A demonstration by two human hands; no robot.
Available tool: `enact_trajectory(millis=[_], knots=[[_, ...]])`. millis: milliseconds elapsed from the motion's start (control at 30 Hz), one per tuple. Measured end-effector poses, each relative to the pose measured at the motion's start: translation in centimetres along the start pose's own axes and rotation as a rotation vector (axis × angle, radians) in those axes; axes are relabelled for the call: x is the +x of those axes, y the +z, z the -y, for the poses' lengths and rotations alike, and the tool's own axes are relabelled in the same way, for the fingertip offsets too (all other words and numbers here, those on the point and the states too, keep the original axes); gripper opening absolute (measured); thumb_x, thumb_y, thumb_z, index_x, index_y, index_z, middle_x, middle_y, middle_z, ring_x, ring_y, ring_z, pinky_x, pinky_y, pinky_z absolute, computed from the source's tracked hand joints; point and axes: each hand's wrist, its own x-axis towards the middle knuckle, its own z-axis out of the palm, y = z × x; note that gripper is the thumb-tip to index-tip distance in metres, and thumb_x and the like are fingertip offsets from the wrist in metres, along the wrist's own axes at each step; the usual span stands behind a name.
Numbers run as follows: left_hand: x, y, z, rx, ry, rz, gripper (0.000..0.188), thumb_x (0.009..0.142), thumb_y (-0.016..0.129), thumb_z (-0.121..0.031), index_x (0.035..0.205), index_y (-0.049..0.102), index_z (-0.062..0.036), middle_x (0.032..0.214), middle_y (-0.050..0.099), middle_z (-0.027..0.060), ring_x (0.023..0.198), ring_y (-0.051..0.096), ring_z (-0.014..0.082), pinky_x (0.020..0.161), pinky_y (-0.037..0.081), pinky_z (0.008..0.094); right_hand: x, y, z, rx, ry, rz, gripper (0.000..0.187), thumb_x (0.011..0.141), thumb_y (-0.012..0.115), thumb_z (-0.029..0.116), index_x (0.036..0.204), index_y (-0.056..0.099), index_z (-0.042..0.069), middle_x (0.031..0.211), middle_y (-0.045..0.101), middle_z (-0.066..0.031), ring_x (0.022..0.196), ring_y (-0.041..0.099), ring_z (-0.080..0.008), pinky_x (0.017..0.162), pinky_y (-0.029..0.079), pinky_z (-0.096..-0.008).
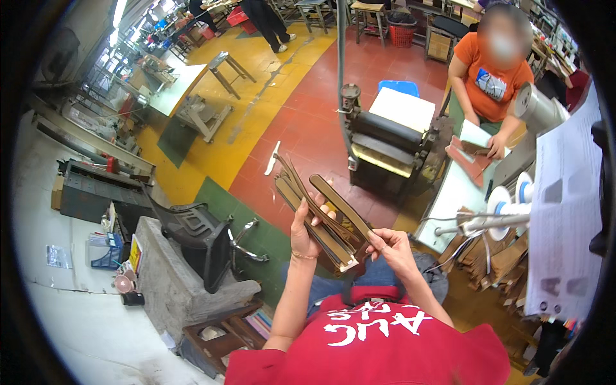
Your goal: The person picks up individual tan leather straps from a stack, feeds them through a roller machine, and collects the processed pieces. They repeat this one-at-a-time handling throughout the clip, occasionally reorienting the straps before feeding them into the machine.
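Red shirt (pixel 398 356) with white lettering fills the bottom of the view, worn by the person whose bare forearms reach forward. Both hands are gripping: the left hand (pixel 305 232) wraps around a bundle of long, narrow brown strips (pixel 332 239), slanting from upper left to lower right with the upper ends fanned apart. The right hand (pixel 393 254) pinches the lower end of a single brown strip (pixel 340 208) with a rounded top, just right of the bundle. All are held in the air beyond the shirt. Farther ahead stands a dark roller machine (pixel 393 133) on a red, yellow and green floor (pixel 309 77). To its right, a co-worker in orange (pixel 486 90) handles flat brown and pinkish pieces (pixel 471 168) over a pale desk (pixel 443 215). At left, a black chair (pixel 204 247) sits near a white desk (pixel 80 321) carrying a blue basket (pixel 106 253)
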Motion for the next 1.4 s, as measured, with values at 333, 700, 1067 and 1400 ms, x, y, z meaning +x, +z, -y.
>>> enact_trajectory(millis=[333, 700, 1067, 1400], knots=[[10.0, 1.2, 5.2, 0.056, -0.278, 0.048, 0.025, 0.092, 0.050, -0.022, 0.112, 0.052, -0.0068, 0.113, 0.054, 0.0072, 0.059, 0.038, 0.0031, 0.067, 0.045, 0.0216, 3.9, -5.1, 1.6, 0.106, -0.097, -0.185, 0.024, 0.090, 0.059, 0.021, 0.102, 0.062, 0.000, 0.072, 0.065, -0.0049, 0.055, 0.057, -0.0070, 0.052, 0.046, -0.0197], [25.0, -6.1, 7.0, 0.513, -0.418, 0.246, 0.042, 0.092, 0.051, -0.023, 0.119, 0.049, 0.0085, 0.064, 0.037, -0.0052, 0.059, 0.035, 0.0049, 0.058, 0.035, 0.0202, 15.7, -6.7, -3.9, -0.066, -0.285, -0.551, 0.021, 0.089, 0.059, 0.018, 0.098, 0.062, -0.001, 0.067, 0.061, -0.0014, 0.054, 0.051, -0.0030, 0.049, 0.040, -0.0178], [37.1, -19.4, 3.7, 0.746, -0.443, 0.249, 0.020, 0.088, 0.057, -0.012, 0.105, 0.055, -0.0003, 0.119, 0.057, 0.0160, 0.059, 0.044, 0.0053, 0.057, 0.043, 0.0208, 30.4, -7.7, -11.9, 0.008, -0.262, -0.776, 0.017, 0.090, 0.057, 0.017, 0.094, 0.062, 0.001, 0.068, 0.060, -0.0003, 0.056, 0.051, -0.0042, 0.053, 0.041, -0.0183], [29.9, -30.6, 1.5, 0.633, -0.351, 0.096, 0.028, 0.087, 0.057, -0.011, 0.113, 0.052, -0.0018, 0.113, 0.059, 0.0154, 0.062, 0.046, 0.0060, 0.056, 0.041, 0.0201, 33.7, -13.3, -22.7, 0.237, -0.135, -0.936, 0.020, 0.090, 0.058, 0.024, 0.092, 0.063, 0.004, 0.068, 0.057, 0.0017, 0.054, 0.046, -0.0029, 0.050, 0.038, -0.0183]])
